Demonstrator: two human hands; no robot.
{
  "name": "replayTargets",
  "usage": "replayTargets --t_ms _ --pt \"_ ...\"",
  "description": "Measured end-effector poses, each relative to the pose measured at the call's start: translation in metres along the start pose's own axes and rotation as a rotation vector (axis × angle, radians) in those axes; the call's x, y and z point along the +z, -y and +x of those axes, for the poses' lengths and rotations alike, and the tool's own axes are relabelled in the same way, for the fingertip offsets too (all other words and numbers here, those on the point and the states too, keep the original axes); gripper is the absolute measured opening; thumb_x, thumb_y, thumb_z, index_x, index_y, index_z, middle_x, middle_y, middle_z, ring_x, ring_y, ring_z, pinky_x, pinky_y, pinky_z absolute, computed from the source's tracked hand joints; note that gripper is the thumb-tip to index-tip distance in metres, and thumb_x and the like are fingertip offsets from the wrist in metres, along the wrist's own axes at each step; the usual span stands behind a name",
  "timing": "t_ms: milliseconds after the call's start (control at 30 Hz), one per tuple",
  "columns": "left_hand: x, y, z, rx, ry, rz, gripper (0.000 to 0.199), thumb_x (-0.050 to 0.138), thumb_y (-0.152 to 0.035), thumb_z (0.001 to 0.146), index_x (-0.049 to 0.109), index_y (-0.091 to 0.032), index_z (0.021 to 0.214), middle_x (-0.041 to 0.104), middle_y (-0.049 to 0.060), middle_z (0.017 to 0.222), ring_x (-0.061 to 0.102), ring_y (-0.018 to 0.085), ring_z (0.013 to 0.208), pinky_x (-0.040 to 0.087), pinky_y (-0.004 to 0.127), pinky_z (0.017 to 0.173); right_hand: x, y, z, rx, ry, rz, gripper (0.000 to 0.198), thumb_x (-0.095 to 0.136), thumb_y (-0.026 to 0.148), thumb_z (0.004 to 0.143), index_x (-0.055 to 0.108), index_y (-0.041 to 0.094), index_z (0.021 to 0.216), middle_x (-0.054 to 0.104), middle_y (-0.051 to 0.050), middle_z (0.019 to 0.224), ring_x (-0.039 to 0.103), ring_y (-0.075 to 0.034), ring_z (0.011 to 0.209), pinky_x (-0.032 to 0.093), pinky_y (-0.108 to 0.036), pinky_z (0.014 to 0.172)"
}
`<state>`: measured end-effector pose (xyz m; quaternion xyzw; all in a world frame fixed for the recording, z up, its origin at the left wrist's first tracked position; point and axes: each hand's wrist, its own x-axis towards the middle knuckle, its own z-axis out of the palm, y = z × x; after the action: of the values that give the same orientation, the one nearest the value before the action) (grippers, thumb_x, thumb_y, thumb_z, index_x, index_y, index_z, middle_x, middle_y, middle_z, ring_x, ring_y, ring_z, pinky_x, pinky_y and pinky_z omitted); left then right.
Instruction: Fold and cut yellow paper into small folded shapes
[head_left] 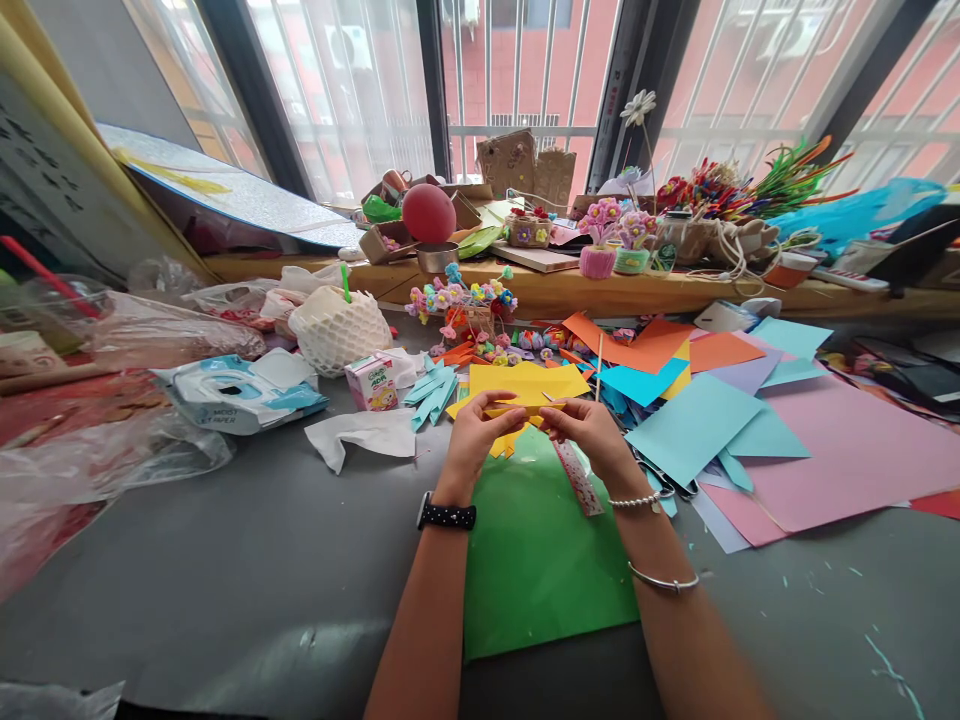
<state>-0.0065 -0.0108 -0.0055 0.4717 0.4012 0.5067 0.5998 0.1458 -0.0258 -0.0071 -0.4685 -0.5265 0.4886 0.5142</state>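
Between my two hands stretches a narrow strip of yellow paper (pixel 523 411), held level above the far end of a green mat (pixel 547 570). My left hand (pixel 481 430) pinches its left end, thumb against fingers. The right end sits in the fingers of my right hand (pixel 589 428); something thin and pointed shows by those fingertips, too small to name. Behind the hands lies a larger yellow sheet (pixel 517 382), and small yellow pieces (pixel 510 442) are just below the strip. A patterned ruler-like strip (pixel 577 478) rests on the mat beside my right wrist.
Blue paper sheets (pixel 697 425) and a large pink sheet (pixel 862 450) cover the right side. To the left are a wet-wipes pack (pixel 240 392), a white tissue (pixel 364 437), a small carton (pixel 372 382) and a coconut in netting (pixel 341 328). Paper flowers (pixel 461 300) stand behind.
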Motion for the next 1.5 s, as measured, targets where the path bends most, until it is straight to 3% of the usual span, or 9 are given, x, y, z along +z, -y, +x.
replayTargets --t_ms 167,400,667,1067,1333,1500 --pt "0.0 0.002 0.0 -0.063 0.092 0.106 0.032 0.071 -0.024 0.053 0.057 -0.012 0.078 0.064 0.002 0.067 0.06 0.012 0.064 0.046 0.024 0.062 0.001 -0.001 0.0 -0.025 -0.078 0.063 0.022 0.064 0.034 0.061 0.058 0.014 0.057 0.058 0.0 0.055 0.048 -0.007 0.047 0.039 -0.021 0.049" --pt "0.001 0.002 0.0 -0.047 0.179 0.179 0.028 0.071 -0.025 0.052 0.059 -0.013 0.074 0.062 0.001 0.066 0.058 0.01 0.06 0.044 0.022 0.058 0.006 0.0 0.001 -0.109 -0.128 0.037 0.023 0.062 0.036 0.063 0.058 0.014 0.057 0.056 0.001 0.051 0.045 -0.008 0.043 0.036 -0.021 0.044" --pt "0.0 0.004 0.002 -0.057 0.154 0.178 0.033 0.072 -0.025 0.052 0.056 -0.012 0.079 0.063 0.002 0.063 0.059 0.011 0.059 0.046 0.023 0.059 0.004 -0.005 0.004 -0.157 -0.284 0.053 0.024 0.058 0.037 0.067 0.056 0.015 0.058 0.052 0.003 0.049 0.041 -0.006 0.04 0.033 -0.02 0.041" --pt "0.0 0.009 0.004 0.047 0.151 0.194 0.036 0.069 -0.027 0.056 0.053 -0.015 0.086 0.061 0.0 0.064 0.058 0.011 0.063 0.043 0.021 0.057 0.011 -0.008 0.003 -0.111 -0.16 0.085 0.018 0.065 0.033 0.061 0.06 0.015 0.061 0.055 0.002 0.059 0.048 -0.009 0.055 0.038 -0.022 0.053" --pt "0.005 0.003 0.004 -0.008 0.17 0.182 0.034 0.07 -0.023 0.054 0.049 -0.015 0.08 0.06 -0.001 0.06 0.057 0.01 0.058 0.042 0.021 0.056 0.006 -0.008 0.006 -0.068 -0.395 0.353 0.017 0.069 0.029 0.055 0.063 0.016 0.064 0.06 0.001 0.064 0.052 -0.008 0.059 0.042 -0.021 0.058" --pt "-0.002 -0.002 0.003 0.021 0.044 0.131 0.03 0.069 -0.022 0.055 0.051 -0.014 0.078 0.06 -0.002 0.061 0.057 0.009 0.058 0.043 0.02 0.059 -0.009 -0.005 0.009 -0.028 -0.505 0.452 0.02 0.07 0.029 0.051 0.063 0.017 0.064 0.061 0.002 0.062 0.054 -0.008 0.058 0.044 -0.02 0.058"
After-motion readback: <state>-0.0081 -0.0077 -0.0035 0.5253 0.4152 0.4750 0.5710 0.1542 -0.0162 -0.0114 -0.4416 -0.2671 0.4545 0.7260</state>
